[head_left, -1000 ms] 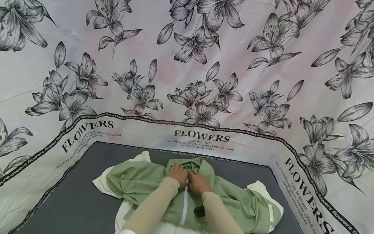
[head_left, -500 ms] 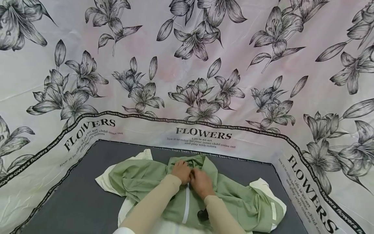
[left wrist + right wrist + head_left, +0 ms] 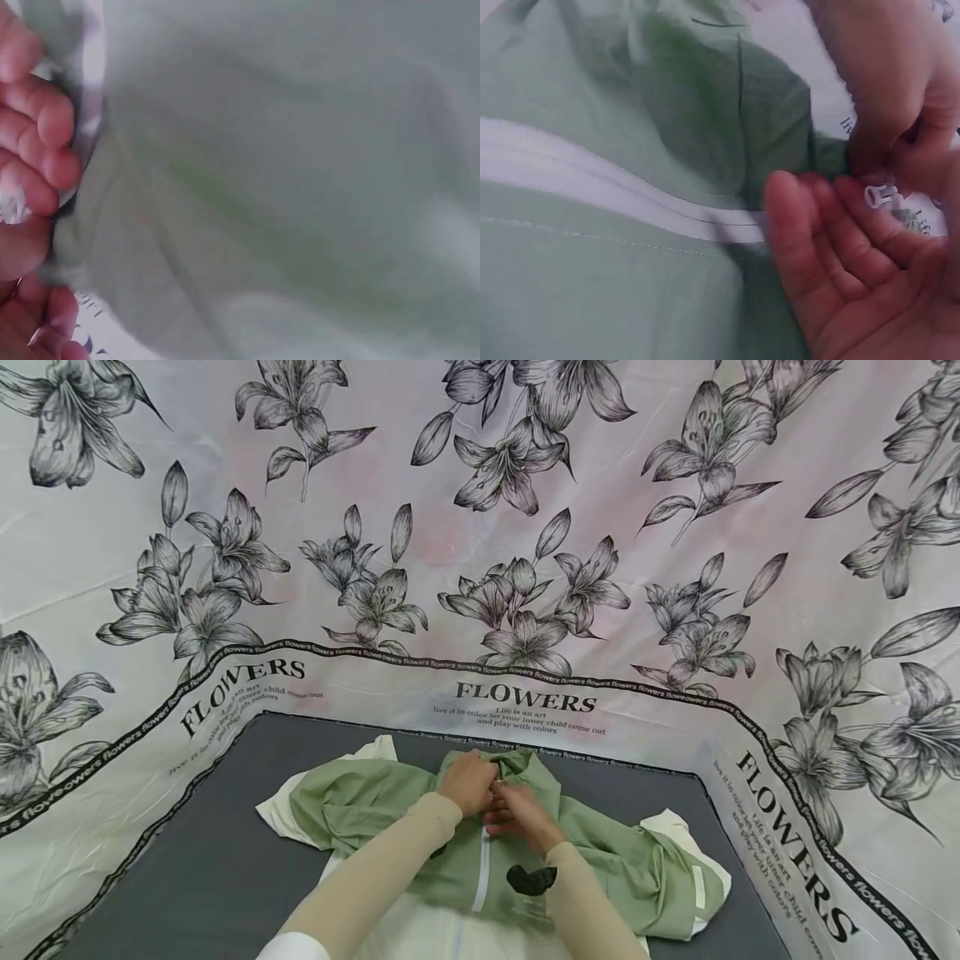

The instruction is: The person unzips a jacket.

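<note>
- Where the two hands meet at the jacket's collar, pinching there with the left hand (image 3: 468, 782): fingers curled tight on a fold of green cloth at the top of the zipper.
- Lying loosely spread and slightly cupped, palm up in the right wrist view, with the right hand (image 3: 522, 816); fingertips (image 3: 791, 196) brushing the zipper's end, closing round nothing.
- Showing between both hands, a small pale zipper pull (image 3: 880, 195), at 3 o'clock in the right wrist view; cannot tell which fingers actually grip it.
- Running from the hands toward 6 o'clock, a white zipper (image 3: 481, 882) down the jacket's front.
- Spread flat, front up, at 6 o'clock of the head view: the green jacket (image 3: 360, 802), collar toward 12 o'clock, cream sleeve ends out at 9 and 3 o'clock.
- Sitting at 5 o'clock from the hands, right beside the zipper, a black print (image 3: 531, 879) on the chest.
- Covering both forearms, beige sleeves (image 3: 375, 877), coming in from 6 o'clock.
- Lying under the jacket, a dark grey mat (image 3: 187, 868).
- Rising around the mat at 9, 12 and 3 o'clock, a flower-printed cloth (image 3: 525, 568) lettered FLOWERS.
</note>
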Motion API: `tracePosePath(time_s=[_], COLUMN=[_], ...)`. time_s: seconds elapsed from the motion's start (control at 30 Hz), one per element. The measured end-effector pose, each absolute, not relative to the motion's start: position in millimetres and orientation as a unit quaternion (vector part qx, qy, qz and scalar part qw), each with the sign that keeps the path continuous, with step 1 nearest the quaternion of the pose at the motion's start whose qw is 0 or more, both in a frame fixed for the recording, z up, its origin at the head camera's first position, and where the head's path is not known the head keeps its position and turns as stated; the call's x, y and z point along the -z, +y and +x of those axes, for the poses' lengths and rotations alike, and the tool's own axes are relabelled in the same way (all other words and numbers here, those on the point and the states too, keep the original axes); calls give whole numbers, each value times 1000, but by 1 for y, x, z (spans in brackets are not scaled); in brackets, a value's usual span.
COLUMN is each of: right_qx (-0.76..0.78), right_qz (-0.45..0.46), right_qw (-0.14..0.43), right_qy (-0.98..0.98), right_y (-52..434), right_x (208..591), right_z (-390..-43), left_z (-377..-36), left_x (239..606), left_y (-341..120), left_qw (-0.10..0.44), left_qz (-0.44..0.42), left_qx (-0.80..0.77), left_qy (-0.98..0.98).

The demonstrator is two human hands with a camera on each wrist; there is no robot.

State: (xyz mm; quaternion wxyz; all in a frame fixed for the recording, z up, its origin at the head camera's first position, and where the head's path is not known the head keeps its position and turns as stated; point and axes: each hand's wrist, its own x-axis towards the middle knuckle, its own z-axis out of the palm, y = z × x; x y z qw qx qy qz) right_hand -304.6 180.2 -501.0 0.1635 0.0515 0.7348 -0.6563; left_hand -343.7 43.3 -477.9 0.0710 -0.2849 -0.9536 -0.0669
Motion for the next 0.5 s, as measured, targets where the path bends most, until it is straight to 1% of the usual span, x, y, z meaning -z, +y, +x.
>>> tracePosePath(time_s=[0.1, 0.33, 0.5], right_qx=[675, 704, 708], right_qz=[45, 49, 56], right_qw=[151, 80, 54], right_qy=[721, 704, 701], right_y=[182, 176, 173], right_x=[505, 506, 502], right_z=[-303, -297, -292], left_z=[-342, -339, -333], left_x=[472, 457, 448], left_y=[44, 48, 50], left_qw=[60, 58, 3], left_qz=[-286, -262, -230], left_qx=[91, 149, 244], left_qy=[-952, -952, -942])
